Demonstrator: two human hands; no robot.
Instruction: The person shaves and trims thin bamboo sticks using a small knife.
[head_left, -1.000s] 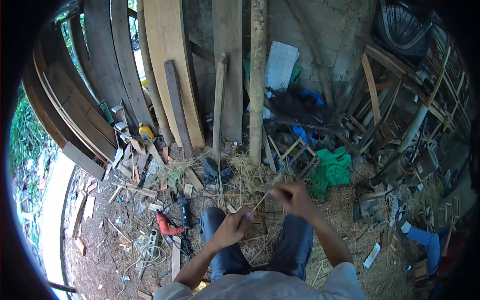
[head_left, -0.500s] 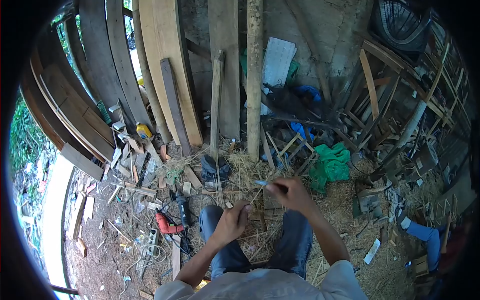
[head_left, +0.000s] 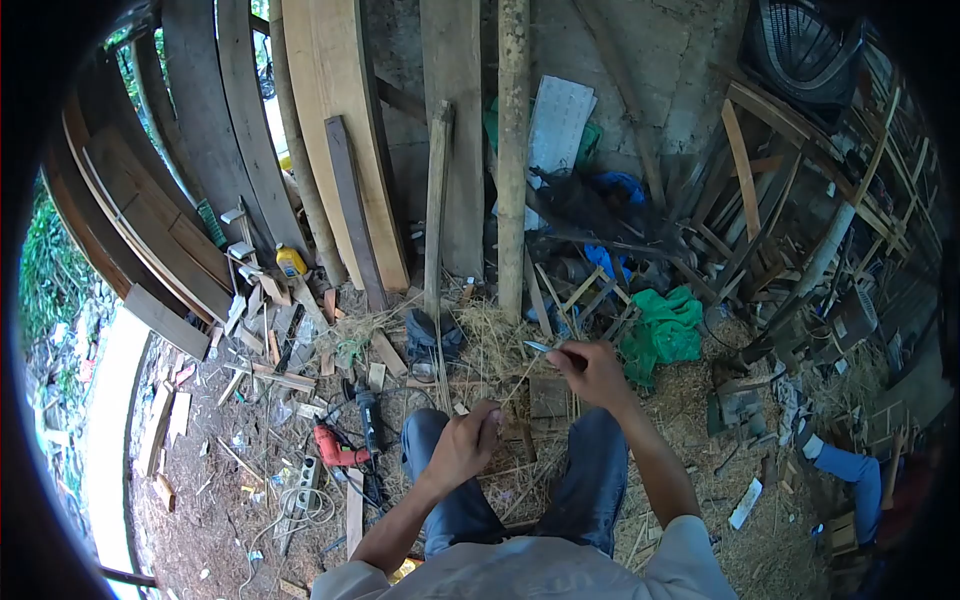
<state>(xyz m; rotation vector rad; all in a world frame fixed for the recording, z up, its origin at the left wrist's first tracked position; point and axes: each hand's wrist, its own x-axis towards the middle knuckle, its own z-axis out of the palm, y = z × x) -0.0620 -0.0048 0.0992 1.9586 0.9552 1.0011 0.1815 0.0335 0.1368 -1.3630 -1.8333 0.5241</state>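
My left hand (head_left: 464, 446) is closed in front of my left knee, pinching a thin pale strip (head_left: 516, 389), possibly bamboo or straw. The strip slants up and right from my fingers. Over my right knee, my right hand (head_left: 594, 374) is wrapped round a knife, its handle mostly hidden by the fingers. The short grey knife blade (head_left: 537, 346) points left, just above the strip's upper end. Whether blade and strip touch, I cannot tell. Thin shavings (head_left: 490, 345) lie heaped on the ground beyond my hands.
A red power drill (head_left: 338, 448), a blue-grey power tool (head_left: 370, 420) and a power strip (head_left: 308, 475) with cords lie at left. Boards (head_left: 330, 60) lean on the wall. A green sheet (head_left: 665, 325) lies at right. Another person's blue-clad leg (head_left: 850, 475) shows far right.
My right hand and the knife have moved away from me and slightly right. The left hand stays almost in place, still pinching the strip.
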